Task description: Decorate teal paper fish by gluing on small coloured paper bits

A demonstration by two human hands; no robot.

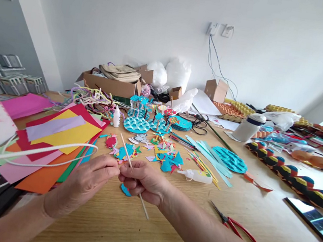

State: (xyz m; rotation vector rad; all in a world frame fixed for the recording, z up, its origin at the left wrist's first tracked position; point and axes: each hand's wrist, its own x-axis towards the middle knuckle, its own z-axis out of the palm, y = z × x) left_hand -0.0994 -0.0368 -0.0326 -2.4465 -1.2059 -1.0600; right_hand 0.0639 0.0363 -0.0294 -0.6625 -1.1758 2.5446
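Note:
My right hand (144, 181) is closed around a thin pale stick (144, 208), which slants from upper left to lower right through the grip. My left hand (87, 179) is pinched, its fingertips meeting those of the right beside the stick. Whatever lies between the left fingertips is too small or hidden to make out. Just beyond the hands lie colourful paper cut-outs (124, 152) and blue paper scraps (168, 165). A blue piece (126, 190) shows partly behind the right hand. Right of the hands, a clear glue bottle (198, 176) lies on its side.
Red-handled pliers (236, 227) rest on the wooden table (173, 241) at right. Coloured paper sheets (57, 141) and a white cable (53, 147) crowd the left. Behind stand blue wavy paper bases (136, 125), a white glue bottle (116, 117) and a lidded cup (247, 128).

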